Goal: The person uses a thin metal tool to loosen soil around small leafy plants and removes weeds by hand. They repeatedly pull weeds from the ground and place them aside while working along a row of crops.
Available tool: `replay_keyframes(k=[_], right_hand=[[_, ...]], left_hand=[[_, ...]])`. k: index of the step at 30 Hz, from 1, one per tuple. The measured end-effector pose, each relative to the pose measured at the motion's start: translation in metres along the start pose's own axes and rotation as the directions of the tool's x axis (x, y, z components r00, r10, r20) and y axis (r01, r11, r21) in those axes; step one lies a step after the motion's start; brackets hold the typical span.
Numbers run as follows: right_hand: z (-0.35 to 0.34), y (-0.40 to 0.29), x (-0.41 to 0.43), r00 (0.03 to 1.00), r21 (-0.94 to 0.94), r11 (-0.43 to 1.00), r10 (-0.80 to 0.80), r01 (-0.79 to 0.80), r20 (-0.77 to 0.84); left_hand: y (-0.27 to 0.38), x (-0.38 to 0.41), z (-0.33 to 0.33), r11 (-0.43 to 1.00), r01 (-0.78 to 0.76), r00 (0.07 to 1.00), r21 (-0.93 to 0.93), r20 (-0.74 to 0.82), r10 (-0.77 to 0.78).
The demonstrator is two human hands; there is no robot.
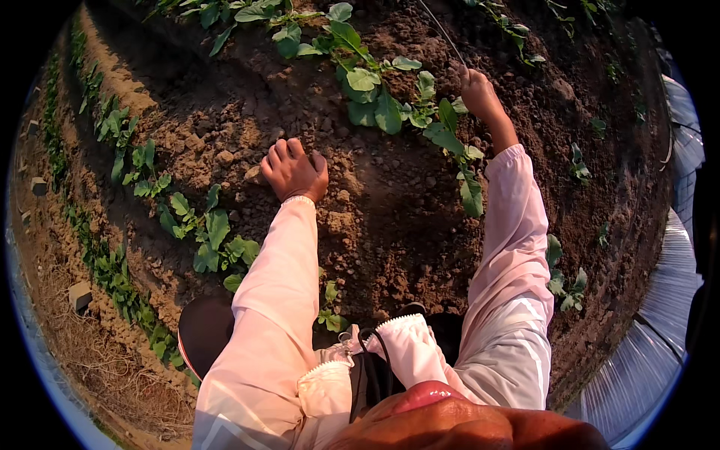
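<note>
My left hand (296, 170) rests low over loose, clumpy soil (219, 140) between two rows of leafy green seedlings, palm down with fingers bent; nothing shows in it, though its underside is hidden. Up and to the right, my right hand (478, 93) is closed around the near end of a thin rod (441, 31), perhaps a tool handle, whose far end runs out of the top of the view. Beside that hand stretches a row of broad-leaved plants (388, 109). Another row of young plants (216, 228) lies left of my left forearm.
More green rows (126, 287) curve along the far left, near a pale block (80, 295) and dry roots or straw. Small seedlings (578, 163) grow on the right. Clear plastic sheeting (647, 332) borders the soil at the right rim. A dark shoe or cap-like object (205, 334) shows beside my left sleeve.
</note>
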State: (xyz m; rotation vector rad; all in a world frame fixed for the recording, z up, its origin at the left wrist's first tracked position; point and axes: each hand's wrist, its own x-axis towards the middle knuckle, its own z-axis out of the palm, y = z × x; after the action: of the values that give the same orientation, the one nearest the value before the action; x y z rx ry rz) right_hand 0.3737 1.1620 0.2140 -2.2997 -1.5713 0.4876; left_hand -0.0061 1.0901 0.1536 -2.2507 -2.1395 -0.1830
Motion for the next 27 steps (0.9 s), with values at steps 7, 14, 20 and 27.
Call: replay_keyframes(k=[7, 14, 20, 27], right_hand=[[-0.026, 0.012, -0.054, 0.993, 0.002, 0.999, 0.045, -0.045, -0.109], [-0.008, -0.071, 0.072, 0.947, -0.481, 0.862, -0.271, 0.161, -0.170], [-0.037, -0.047, 0.043, 0.978, -0.599, 0.790, -0.204, 0.133, -0.051], [-0.084, 0.092, -0.107, 0.973, -0.524, 0.842, 0.007, -0.130, -0.231]], left_hand=[[0.001, 0.000, 0.000, 1.000, -0.008, 1.000, -0.006, -0.004, 0.008], [0.018, 0.000, 0.002, 0.999, -0.014, 1.000, -0.045, -0.015, 0.013], [0.012, -0.003, 0.000, 1.000, -0.007, 1.000, -0.018, 0.001, 0.007], [0.010, -0.001, -0.006, 1.000, -0.027, 1.000, 0.008, -0.002, 0.027]])
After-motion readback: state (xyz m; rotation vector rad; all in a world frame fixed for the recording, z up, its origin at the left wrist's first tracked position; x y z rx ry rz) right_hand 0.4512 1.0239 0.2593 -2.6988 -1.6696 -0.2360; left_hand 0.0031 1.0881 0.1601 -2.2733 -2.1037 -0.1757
